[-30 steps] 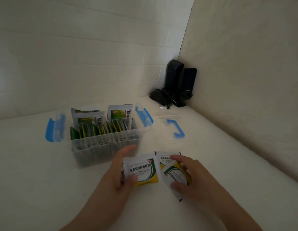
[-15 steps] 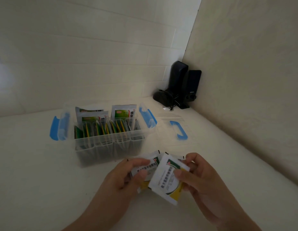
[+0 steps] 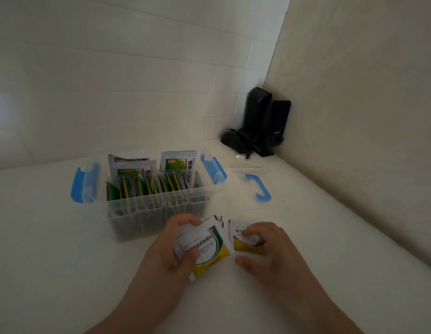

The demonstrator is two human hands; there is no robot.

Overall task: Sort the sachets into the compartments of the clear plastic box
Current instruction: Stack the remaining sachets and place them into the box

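The clear plastic box (image 3: 159,213) stands on the white surface with its blue latches (image 3: 85,182) folded out. Several green and yellow sachets stand in its compartments, and taller white ones (image 3: 178,161) rise at the back. Just in front of the box, my left hand (image 3: 176,244) grips a small stack of white, green and yellow sachets (image 3: 207,247). My right hand (image 3: 265,247) rests its fingers on another sachet (image 3: 241,237) lying flat on the surface, partly covering it.
The box's clear lid with a blue handle (image 3: 259,186) lies to the right of the box. Black speakers with cables (image 3: 260,126) stand in the far corner. Walls close in behind and on the right.
The sachet my right hand held up has joined the stack in my left hand. My right hand has come down onto another sachet on the surface.
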